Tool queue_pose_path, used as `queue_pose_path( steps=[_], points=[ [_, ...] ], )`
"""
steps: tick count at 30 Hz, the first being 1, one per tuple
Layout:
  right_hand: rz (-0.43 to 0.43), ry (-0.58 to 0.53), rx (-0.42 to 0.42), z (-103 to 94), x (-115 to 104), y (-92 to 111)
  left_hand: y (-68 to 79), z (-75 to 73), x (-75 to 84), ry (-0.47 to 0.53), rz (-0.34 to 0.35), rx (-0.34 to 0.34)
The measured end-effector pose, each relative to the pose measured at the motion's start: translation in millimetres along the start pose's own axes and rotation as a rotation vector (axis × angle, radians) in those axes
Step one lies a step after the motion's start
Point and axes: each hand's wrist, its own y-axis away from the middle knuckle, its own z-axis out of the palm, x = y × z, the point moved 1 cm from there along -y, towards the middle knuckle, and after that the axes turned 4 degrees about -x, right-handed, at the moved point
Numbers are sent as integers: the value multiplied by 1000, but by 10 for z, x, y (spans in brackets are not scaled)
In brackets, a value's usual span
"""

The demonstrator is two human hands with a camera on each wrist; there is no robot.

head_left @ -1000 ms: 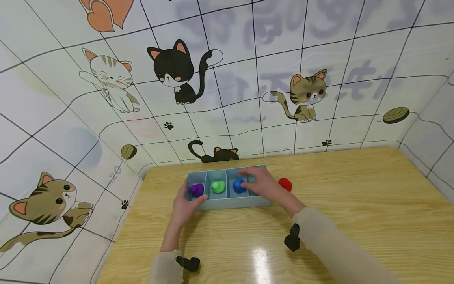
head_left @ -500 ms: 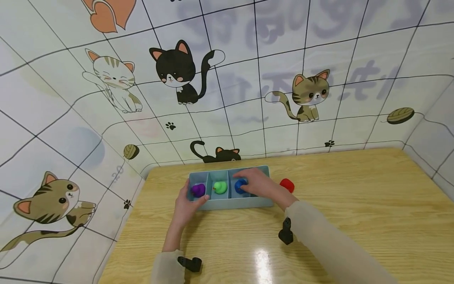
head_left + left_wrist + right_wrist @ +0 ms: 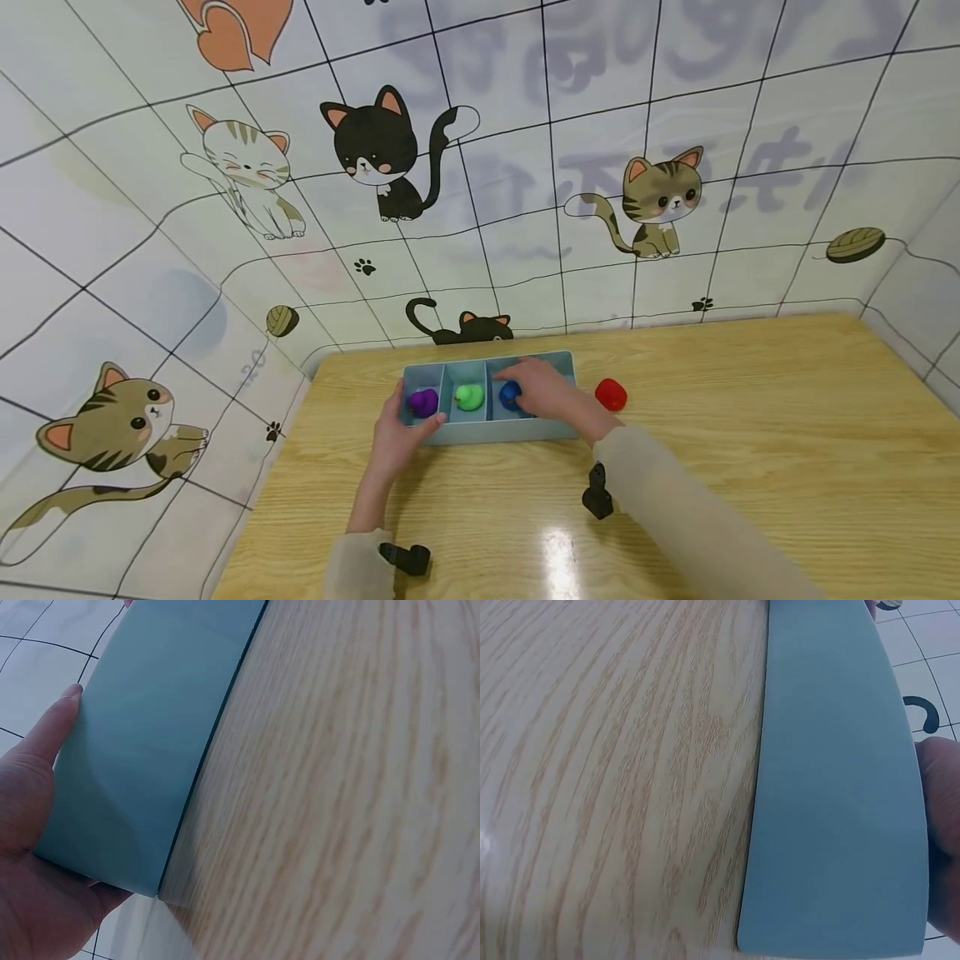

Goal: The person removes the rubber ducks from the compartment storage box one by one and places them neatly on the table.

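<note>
A pale blue divided box (image 3: 495,432) stands on the table, with a purple toy duck (image 3: 423,403) in its leftmost compartment and a green toy duck (image 3: 470,397) in the second. A blue toy duck (image 3: 510,396) sits in the third, partly covered by my right hand (image 3: 547,392). That hand reaches over the box's right part, its fingers and thumb around the blue duck; the thumb's contact is hidden. My left hand (image 3: 399,435) grips the box's left end, thumb along the front rim. In the left wrist view, the left thumb (image 3: 54,724) lies along the box edge.
A red object (image 3: 611,395) lies on the wooden table (image 3: 720,433) just right of the box; its shape is unclear. Behind the table rises a wall (image 3: 517,167) printed with cartoon cats. Small black devices sit at both sleeves' cuffs.
My right hand has moved slightly left and lower, covering more of the blue toy duck and exposing more of the red object. My left hand keeps its hold on the box.
</note>
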Motion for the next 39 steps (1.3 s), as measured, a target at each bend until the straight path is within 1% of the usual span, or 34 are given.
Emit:
queue_pose_path(
  steps=[3, 9, 14, 19, 22, 28, 31, 36, 39],
  points=[
    [-32, 13, 3, 0, -12, 3, -2, 15, 4, -7, -2, 0],
    [-130, 23, 33, -17, 12, 12, -14, 34, 12, -3, 9, 0],
    [-177, -32, 42, 4, 45, 4, -10, 23, -4, -17, 10, 10],
    [-195, -89, 50, 44, 59, -1, 11, -4, -33, -16, 11, 16],
    [-205, -104, 66, 35, 57, 25, 29, -2, -44, -7, 17, 17],
    [-182, -155, 77, -64, -12, 120, 41, 23, -56, -9, 21, 24],
    [-177, -155, 81, -100, -48, 157, 33, 31, -51, -5, 16, 24],
    [-217, -149, 112, -154, -104, 193, 15, 35, -44, 5, 9, 24],
    [-225, -153, 131, -208, -137, 231, 8, 35, -44, 3, -3, 23]
  ],
)
